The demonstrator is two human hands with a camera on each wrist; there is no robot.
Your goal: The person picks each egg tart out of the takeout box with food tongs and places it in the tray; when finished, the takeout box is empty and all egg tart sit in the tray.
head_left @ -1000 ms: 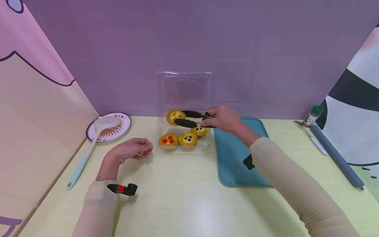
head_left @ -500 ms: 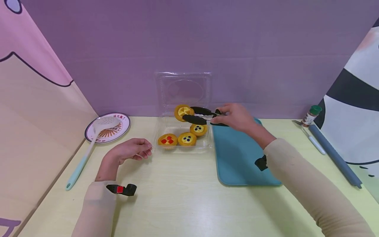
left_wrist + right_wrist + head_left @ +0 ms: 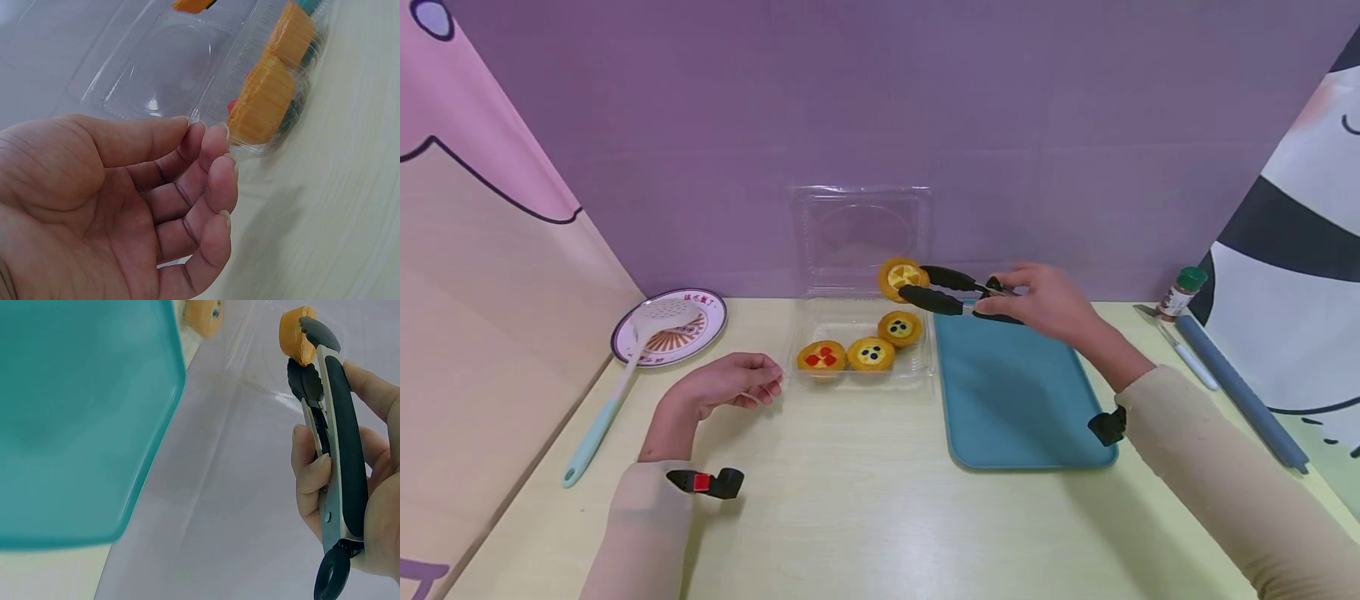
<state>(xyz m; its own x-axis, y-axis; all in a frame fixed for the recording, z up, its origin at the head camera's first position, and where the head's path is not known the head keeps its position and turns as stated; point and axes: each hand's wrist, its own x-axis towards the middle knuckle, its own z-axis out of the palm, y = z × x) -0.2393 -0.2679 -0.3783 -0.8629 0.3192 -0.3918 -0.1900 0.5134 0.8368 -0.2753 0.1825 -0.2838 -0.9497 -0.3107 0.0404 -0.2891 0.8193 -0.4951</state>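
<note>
My head view comes through bright, with soft glare on the counter (image 3: pixel 940 508); faint shadows fall below the left hand (image 3: pixel 730 383) and across the tray (image 3: pixel 1022 400); my left wrist feed looks dimmer, the box (image 3: pixel 165 72) glinting; my right one renders the tray softly.

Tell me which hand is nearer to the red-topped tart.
Left: the left hand is just left of the red-topped tart, the right hand farther off, to its right.

You face a purple wall (image 3: pixel 865 100) at twelve o'clock, faintly creased across. A pink-and-cream printed panel (image 3: pixel 490 317) stands at your nine o'clock, a black-and-white one at three. Your pale desk (image 3: pixel 850 517) catches soft glare toward six.
</note>
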